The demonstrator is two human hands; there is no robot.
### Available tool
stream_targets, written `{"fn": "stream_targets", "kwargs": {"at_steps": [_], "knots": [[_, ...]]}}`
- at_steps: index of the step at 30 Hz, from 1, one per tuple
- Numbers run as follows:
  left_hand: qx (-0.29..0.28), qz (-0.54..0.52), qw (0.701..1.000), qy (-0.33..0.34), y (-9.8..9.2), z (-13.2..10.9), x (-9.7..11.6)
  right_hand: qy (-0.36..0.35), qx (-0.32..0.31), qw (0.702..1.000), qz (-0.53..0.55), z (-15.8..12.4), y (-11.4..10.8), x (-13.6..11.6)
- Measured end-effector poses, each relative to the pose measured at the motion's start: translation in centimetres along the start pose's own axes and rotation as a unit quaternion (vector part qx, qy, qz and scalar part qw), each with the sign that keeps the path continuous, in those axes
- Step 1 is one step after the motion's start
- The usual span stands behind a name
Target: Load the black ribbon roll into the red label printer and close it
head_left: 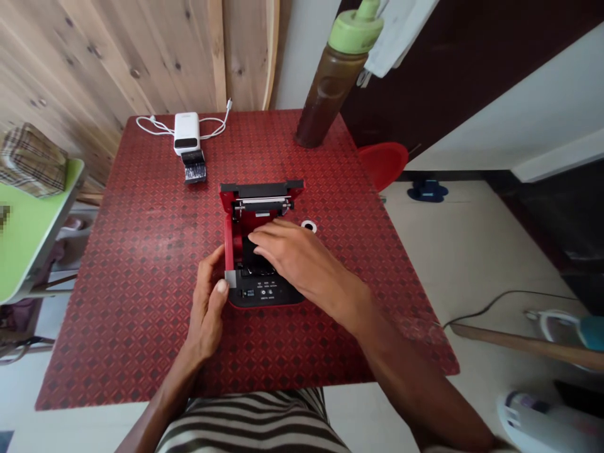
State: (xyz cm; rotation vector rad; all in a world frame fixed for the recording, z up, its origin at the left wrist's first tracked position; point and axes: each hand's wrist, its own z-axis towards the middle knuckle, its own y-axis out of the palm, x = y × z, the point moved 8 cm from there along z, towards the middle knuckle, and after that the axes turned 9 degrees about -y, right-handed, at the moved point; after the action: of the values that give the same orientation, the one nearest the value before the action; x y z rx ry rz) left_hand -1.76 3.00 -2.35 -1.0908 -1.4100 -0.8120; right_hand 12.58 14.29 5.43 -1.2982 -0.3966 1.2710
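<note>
A red and black label printer [267,290] sits on the table with its lid [264,190] raised at the back. Its inner compartment shows red walls and something dark. My left hand [207,302] is closed on the printer's left front corner, thumb on top beside a small grey square [230,279]. From the right, my right hand [287,248] reaches over the compartment. Its fingers are bent together over the dark part inside; whatever they grip is hidden. Just behind that hand lies a white ring-shaped roll [309,226] with a dark centre, partly covered.
The table [155,264] has a red patterned top. Standing at its back right is a tall brown bottle [325,94] with a green cap. A white power bank [187,132] with a cable and a black strip [194,170] lie at back left. A red stool [384,163] shows behind.
</note>
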Motion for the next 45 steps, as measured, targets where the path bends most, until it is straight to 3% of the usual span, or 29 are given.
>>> {"fn": "stream_targets", "kwargs": {"at_steps": [2, 5, 12, 18, 22, 25, 28, 31, 35, 41, 45], "knots": [[-0.001, 0.006, 1.0, 0.003, 0.1, 0.0, 0.0, 0.004, -0.068, 0.997, -0.026, 1.7, 1.8, 0.6], [-0.003, 0.005, 1.0, 0.0, 0.0, 0.0, 0.0, 0.009, -0.097, 0.994, -0.042, 2.7, 2.8, 1.2], [-0.01, 0.0, 1.0, -0.001, 0.1, 0.1, 0.1, 0.004, -0.09, 0.993, -0.073, 2.2, 0.9, -0.2], [-0.007, 0.005, 1.0, 0.006, 0.0, 0.1, 0.5, -0.004, 0.079, 0.991, -0.112, -0.7, -4.3, -3.7], [-0.008, 0.0, 1.0, -0.01, 0.0, 0.2, 0.1, 0.076, 0.232, 0.97, -0.023, -6.0, -7.8, -2.2], [-0.006, 0.001, 1.0, -0.021, 0.0, 0.3, -0.3, 0.226, 0.361, 0.904, 0.041, -12.0, -7.3, 0.8], [0.0, 0.001, 1.0, -0.024, -0.2, 0.3, -0.6, 0.296, 0.436, 0.847, 0.073, -16.6, -4.0, 1.9], [0.004, 0.007, 1.0, -0.017, -0.3, 0.4, -0.6, 0.328, 0.422, 0.842, 0.077, -18.4, 0.0, 1.8], [0.004, 0.021, 1.0, -0.007, -0.3, 0.5, -0.5, 0.332, 0.336, 0.877, 0.083, -17.8, 3.3, 1.5], [0.002, 0.023, 1.0, -0.007, -0.4, 0.4, -0.7, 0.297, 0.262, 0.911, 0.116, -16.3, 3.3, 1.6], [0.008, 0.033, 0.999, 0.0, -0.6, 0.4, -0.7, 0.291, 0.216, 0.921, 0.145, -17.0, 2.8, 1.8]]}}
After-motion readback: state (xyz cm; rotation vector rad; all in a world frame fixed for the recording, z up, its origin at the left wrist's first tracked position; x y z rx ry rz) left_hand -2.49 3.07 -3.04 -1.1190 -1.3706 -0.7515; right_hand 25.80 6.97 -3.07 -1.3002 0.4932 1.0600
